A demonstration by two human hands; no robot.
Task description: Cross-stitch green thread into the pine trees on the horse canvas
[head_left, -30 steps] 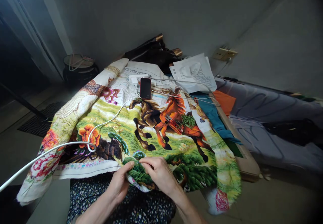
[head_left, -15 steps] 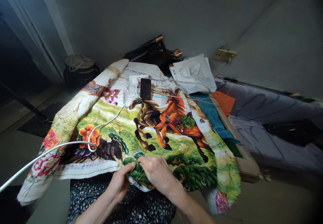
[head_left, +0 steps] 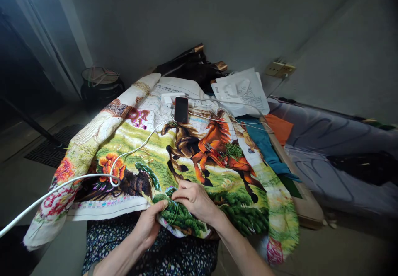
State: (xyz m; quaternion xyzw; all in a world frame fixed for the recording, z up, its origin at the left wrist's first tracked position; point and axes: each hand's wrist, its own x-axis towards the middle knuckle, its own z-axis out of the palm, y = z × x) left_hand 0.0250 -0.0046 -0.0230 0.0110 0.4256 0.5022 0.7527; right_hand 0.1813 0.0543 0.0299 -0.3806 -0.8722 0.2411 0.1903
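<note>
Well, colourful horse embroidery [head_left: 161,160] (mostly stitched).

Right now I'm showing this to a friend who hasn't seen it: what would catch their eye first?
The big cross-stitch cloth with two galloping horses fills the middle, draped toward the lap. At its near edge the left hand and right hand pinch a green stitched patch. A dark phone lies at the far end, and a white cable loops across the left side.
</note>
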